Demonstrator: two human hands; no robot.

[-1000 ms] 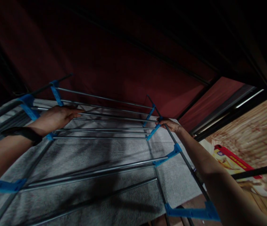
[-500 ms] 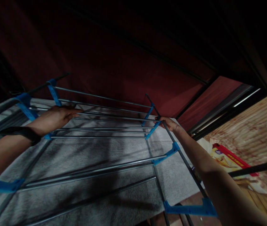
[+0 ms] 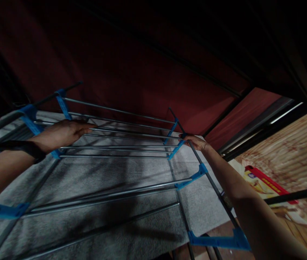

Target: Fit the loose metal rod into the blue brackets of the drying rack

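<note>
A rack of grey metal tubes [image 3: 132, 133] joined by blue plastic brackets lies on its side across a grey cloth. My left hand [image 3: 64, 133], with a dark band on its wrist, is closed over a tube near the rack's left end, beside a blue bracket [image 3: 31, 121]. At the far right end, my right hand [image 3: 195, 142] grips the corner where a tube meets another blue bracket [image 3: 177, 147] and the side post [image 3: 196, 153]. Part of its fingers is hidden behind the post. Nearer to me, more tubes [image 3: 110, 195] run between lower brackets [image 3: 192, 177].
Grey cloth [image 3: 142, 169] covers the surface under the rack. Behind it hangs dark red fabric [image 3: 142, 83] with dark bars. To the right are a red and yellow package [image 3: 264, 182] and a brown patterned surface [image 3: 291, 144]. Several loose tubes [image 3: 4, 139] lie far left.
Both hands keep their hold on the rack. The left hand and the rack's left end appear shifted very slightly; otherwise the scene is almost the same.
</note>
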